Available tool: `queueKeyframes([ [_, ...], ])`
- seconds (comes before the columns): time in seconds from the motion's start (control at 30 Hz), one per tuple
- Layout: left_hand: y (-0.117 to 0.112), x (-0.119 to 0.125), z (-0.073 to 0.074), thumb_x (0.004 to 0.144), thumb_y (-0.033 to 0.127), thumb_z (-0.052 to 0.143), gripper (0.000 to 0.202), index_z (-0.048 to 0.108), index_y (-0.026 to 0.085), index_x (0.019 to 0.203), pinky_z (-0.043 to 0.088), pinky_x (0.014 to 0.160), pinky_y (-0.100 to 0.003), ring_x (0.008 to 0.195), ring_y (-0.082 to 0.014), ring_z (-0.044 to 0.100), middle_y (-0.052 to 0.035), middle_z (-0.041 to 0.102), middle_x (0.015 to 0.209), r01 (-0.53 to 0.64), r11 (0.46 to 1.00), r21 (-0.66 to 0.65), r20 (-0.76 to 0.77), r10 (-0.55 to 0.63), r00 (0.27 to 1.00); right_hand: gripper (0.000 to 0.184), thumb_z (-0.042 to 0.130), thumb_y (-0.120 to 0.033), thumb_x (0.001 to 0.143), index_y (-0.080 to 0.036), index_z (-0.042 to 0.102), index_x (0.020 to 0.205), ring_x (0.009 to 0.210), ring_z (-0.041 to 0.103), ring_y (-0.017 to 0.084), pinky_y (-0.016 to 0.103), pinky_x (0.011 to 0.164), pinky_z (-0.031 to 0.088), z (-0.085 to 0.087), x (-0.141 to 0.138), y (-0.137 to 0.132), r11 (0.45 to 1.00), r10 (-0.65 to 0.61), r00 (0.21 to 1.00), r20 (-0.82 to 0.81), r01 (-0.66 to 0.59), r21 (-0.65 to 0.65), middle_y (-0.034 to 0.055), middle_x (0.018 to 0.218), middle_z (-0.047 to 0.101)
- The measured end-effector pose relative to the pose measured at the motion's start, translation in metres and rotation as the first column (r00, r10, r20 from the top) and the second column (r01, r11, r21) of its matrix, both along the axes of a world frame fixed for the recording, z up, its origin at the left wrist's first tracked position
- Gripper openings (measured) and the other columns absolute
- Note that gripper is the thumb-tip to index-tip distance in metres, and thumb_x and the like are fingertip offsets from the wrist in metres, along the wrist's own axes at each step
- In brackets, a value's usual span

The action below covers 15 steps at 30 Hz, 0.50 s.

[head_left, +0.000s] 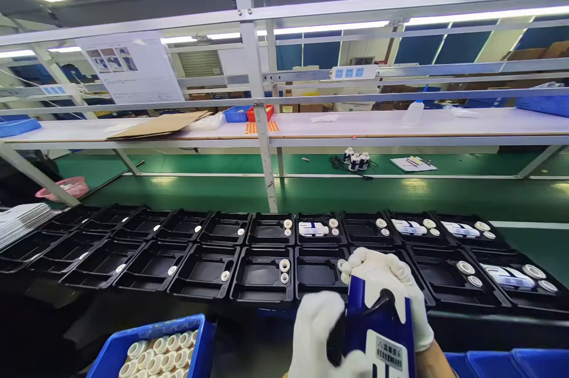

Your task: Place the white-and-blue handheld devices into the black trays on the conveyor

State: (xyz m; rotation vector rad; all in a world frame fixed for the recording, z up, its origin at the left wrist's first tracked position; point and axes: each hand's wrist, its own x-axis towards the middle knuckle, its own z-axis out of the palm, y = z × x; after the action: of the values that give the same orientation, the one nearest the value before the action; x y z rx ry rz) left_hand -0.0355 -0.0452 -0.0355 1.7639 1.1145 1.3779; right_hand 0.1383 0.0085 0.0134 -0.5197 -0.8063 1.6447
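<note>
A blue-and-white device (391, 330) with a printed label and a black cable (376, 306) is close in front of me, partly cut off by the lower edge. My right hand (391, 277), in a white glove, is closed around its far end and right side, fingers curled. My left hand (313, 336), gloved and slightly blurred, curls at the device's left side, where the cable runs; its exact grip is partly hidden. Just beyond my right fingertips is a white ring (341, 264) in a black tray (317, 271). Some trays hold similar devices, such as a white-and-blue one (509, 276).
Two rows of black trays (200, 265) cross the bench, many with white rings. A blue bin (202, 336) of white fittings stands lower left, blue bins (493, 363) lower right. Beyond are a green belt (213, 185), a metal post (262, 147) and a shelf (324, 129).
</note>
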Motion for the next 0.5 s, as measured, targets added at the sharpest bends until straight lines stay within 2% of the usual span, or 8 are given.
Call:
queueKeyframes([
  [0.07,0.016,0.001,0.011,0.079,0.089,0.059,0.081,0.071,0.023,0.126,0.047,0.102,-0.044,0.109,-0.0316,0.064,-0.0127,0.072,0.115,0.142,0.979,-0.148,0.008,-0.142,0.99,0.048,0.058,-0.063,0.09,-0.019,0.079,0.092,0.091,0.066,0.026,0.037,0.088,0.054,0.001,0.007,-0.002,1.0,0.0,1.0,-0.031,0.0,-0.001,0.0113,0.093,0.076],
  [0.17,0.032,0.004,0.033,0.086,0.076,0.059,0.059,0.069,0.019,0.09,0.044,0.078,-0.034,0.077,-0.0194,0.055,-0.0022,0.062,0.078,0.311,0.862,-0.4,0.043,-0.322,0.946,0.046,0.057,-0.06,0.092,-0.019,0.078,0.094,0.09,0.066,0.024,0.035,0.087,0.054,0.001,0.021,-0.006,0.999,0.008,0.998,-0.061,-0.006,0.035,0.0097,0.095,0.076],
  [0.2,0.035,0.005,0.041,0.088,0.069,0.06,0.05,0.063,0.019,0.079,0.04,0.073,-0.032,0.072,-0.0164,0.05,0.0006,0.056,0.072,0.31,0.848,-0.429,0.059,-0.317,0.947,0.046,0.058,-0.061,0.092,-0.019,0.078,0.094,0.091,0.067,0.023,0.033,0.087,0.054,0.0,0.025,-0.007,0.999,0.018,0.998,-0.068,-0.015,0.047,0.0094,0.095,0.075],
  [0.27,0.038,0.008,0.059,0.087,0.055,0.062,0.041,0.052,0.02,0.067,0.037,0.068,-0.029,0.069,-0.0133,0.044,0.0032,0.049,0.067,0.25,0.878,-0.408,0.076,-0.24,0.968,0.046,0.06,-0.06,0.091,-0.017,0.078,0.093,0.091,0.067,0.022,0.031,0.089,0.054,-0.004,0.032,-0.012,0.998,0.047,0.997,-0.069,-0.043,0.048,0.0093,0.094,0.075],
  [0.33,0.041,0.016,0.078,0.086,0.049,0.063,0.039,0.05,0.02,0.064,0.04,0.068,-0.028,0.068,-0.0127,0.048,0.0029,0.053,0.066,0.243,0.905,-0.348,0.09,-0.226,0.97,0.045,0.061,-0.058,0.091,-0.016,0.078,0.093,0.088,0.069,0.021,0.031,0.088,0.055,-0.011,0.034,-0.016,0.996,0.081,0.995,-0.054,-0.078,0.052,0.0094,0.091,0.075],
  [0.37,0.044,0.022,0.087,0.086,0.05,0.064,0.039,0.05,0.021,0.064,0.043,0.067,-0.027,0.066,-0.0129,0.051,0.0026,0.056,0.065,0.287,0.896,-0.339,0.117,-0.262,0.958,0.045,0.062,-0.058,0.091,-0.016,0.078,0.092,0.086,0.069,0.022,0.032,0.086,0.056,-0.017,0.034,-0.018,0.993,0.102,0.994,-0.047,-0.099,0.057,0.0095,0.089,0.075],
  [0.43,0.051,0.038,0.102,0.085,0.054,0.066,0.038,0.052,0.022,0.068,0.046,0.055,-0.027,0.054,-0.014,0.055,0.0029,0.059,0.06,0.398,0.822,-0.408,0.192,-0.349,0.917,0.047,0.061,-0.062,0.091,-0.017,0.077,0.089,0.082,0.072,0.025,0.036,0.08,0.059,-0.028,0.032,-0.019,0.989,0.138,0.989,-0.05,-0.135,0.061,0.0094,0.084,0.076],
  [0.5,0.061,0.052,0.109,0.081,0.056,0.066,0.037,0.051,0.024,0.072,0.037,0.037,-0.025,0.039,-0.0142,0.05,0.0056,0.054,0.052,0.445,0.738,-0.508,0.225,-0.385,0.895,0.05,0.061,-0.069,0.089,-0.02,0.074,0.089,0.082,0.074,0.029,0.041,0.075,0.062,-0.039,0.031,-0.018,0.98,0.197,0.98,-0.039,-0.197,0.026,0.0089,0.081,0.076],
])
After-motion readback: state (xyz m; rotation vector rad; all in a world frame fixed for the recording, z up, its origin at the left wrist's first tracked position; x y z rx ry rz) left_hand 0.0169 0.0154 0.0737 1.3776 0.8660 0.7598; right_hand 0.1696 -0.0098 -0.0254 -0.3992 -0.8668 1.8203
